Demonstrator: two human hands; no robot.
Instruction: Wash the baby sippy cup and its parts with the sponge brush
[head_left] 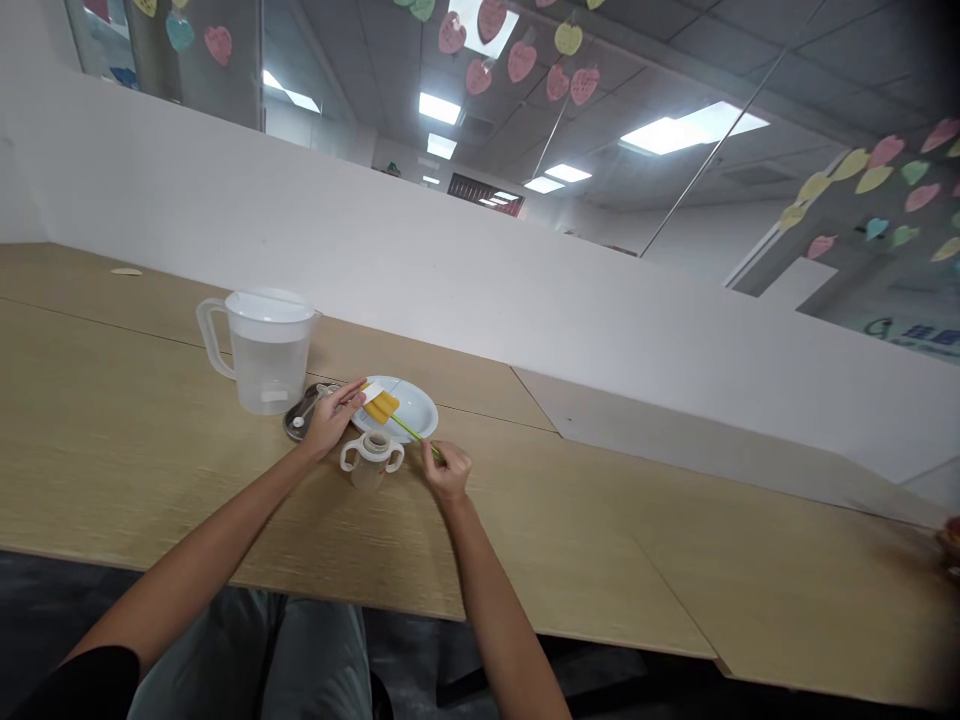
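A bottle brush with a yellow sponge head (pixel 381 406) and a thin green handle (pixel 409 430) lies slanted above a white round plate (pixel 418 412). My right hand (pixel 448 470) is shut on the handle's lower end. My left hand (pixel 326 422) pinches the far end of the sponge head, where a small white piece (pixel 370 391) shows. Just below the plate, between my hands, stands a two-handled clear trainer cup (pixel 370 458) without a lid. Behind my left hand lies a steel tray (pixel 300 424) holding a small metal item, partly hidden by my fingers.
A clear plastic lidded pitcher (pixel 268 350) holding water stands left of the plate. All of this rests on a light wood table (pixel 525 520) with seams, backed by a white partition (pixel 300 240). A small beige scrap (pixel 126 271) lies at the far left.
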